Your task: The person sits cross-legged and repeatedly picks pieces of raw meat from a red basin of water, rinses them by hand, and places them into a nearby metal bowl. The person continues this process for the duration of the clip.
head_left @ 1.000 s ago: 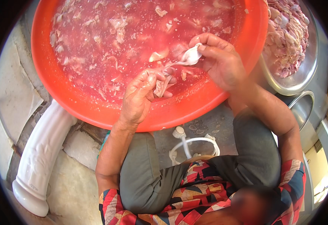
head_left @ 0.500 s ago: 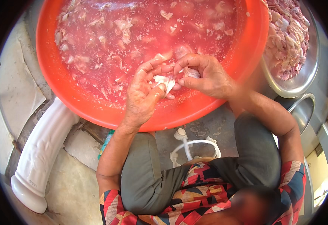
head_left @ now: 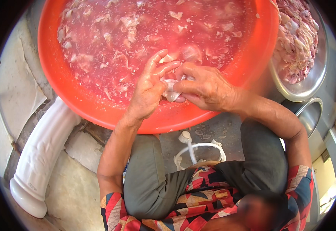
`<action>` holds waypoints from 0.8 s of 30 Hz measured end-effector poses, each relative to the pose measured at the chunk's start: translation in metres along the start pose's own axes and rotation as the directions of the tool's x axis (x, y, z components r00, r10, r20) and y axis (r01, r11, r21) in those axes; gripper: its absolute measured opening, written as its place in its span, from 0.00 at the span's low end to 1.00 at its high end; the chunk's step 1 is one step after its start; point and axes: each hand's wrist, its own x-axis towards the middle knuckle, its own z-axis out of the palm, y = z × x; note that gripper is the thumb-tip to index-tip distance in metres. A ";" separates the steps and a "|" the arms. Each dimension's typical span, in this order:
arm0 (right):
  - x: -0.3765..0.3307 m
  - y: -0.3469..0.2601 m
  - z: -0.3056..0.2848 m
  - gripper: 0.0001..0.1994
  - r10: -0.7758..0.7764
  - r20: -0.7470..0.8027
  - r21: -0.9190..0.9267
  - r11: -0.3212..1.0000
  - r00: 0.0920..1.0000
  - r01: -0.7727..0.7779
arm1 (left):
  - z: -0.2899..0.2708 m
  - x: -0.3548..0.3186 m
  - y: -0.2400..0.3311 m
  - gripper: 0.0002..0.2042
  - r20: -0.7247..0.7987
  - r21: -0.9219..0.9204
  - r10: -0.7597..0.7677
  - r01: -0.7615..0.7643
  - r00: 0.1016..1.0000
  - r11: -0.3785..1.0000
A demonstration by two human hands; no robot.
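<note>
Above the near side of a large red tub (head_left: 87,109), both hands meet on one small, pale, slippery-looking piece of raw meat (head_left: 170,91). My left hand (head_left: 148,84) pinches it low down by the thumb, with the index and middle fingers stretched out toward the water. From the other side, my right hand (head_left: 210,86) grips the same piece between thumb and curled fingers, which hide part of it. Pinkish-red water (head_left: 145,54) fills the tub, with several whitish meat pieces (head_left: 130,24) and small scraps floating in it.
To the right stands a steel basin (head_left: 304,90) heaped with pale pink raw meat (head_left: 295,42); an empty-looking steel bowl (head_left: 312,115) sits nearer. A white ornamental pillar (head_left: 41,158) lies at the left. Between my knees is a white tubular frame (head_left: 193,152).
My right hand has closed over the piece, and its fingers no longer show the separate scrap. My left fingers have straightened upward. The piece now appears stretched between both hands.
</note>
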 end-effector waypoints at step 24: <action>0.010 0.019 -0.043 0.04 0.613 0.316 0.611 0.453 0.724 -0.650 | -0.030 0.013 -0.025 0.15 0.001 0.392 -0.056 0.051 0.998 0.919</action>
